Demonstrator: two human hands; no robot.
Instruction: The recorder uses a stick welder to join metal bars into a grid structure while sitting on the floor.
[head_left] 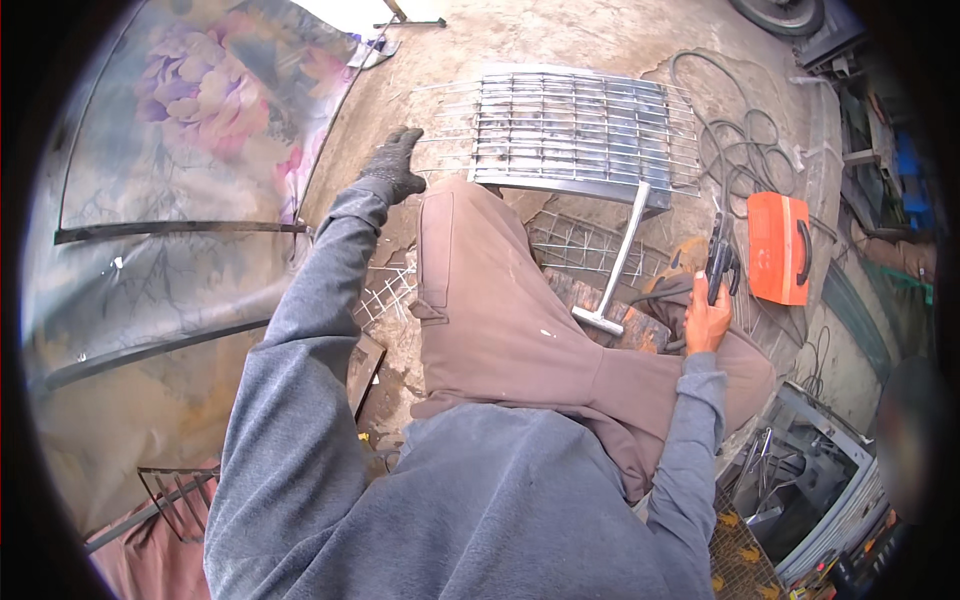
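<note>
My left hand (395, 165), in a dark work glove, reaches out over the concrete floor beside my bent knee, close to the left ends of the thin wires of a metal grille (575, 130). Whether it grips a wire I cannot tell. My right hand (706, 318), bare, is closed around the handle of a black electrode holder (718, 262), held upright near my right knee. The silvery grille lies flat on the floor ahead of my knees. A metal hammer (618, 268) rests below it, head toward me.
An orange welding machine (779, 247) sits on the floor at right, with grey cables (735, 140) coiled behind it. A flowered sheet (190, 130) with dark metal strips covers the left side. Wire mesh (590, 245) lies under the hammer. Metal frames (800, 480) stand at lower right.
</note>
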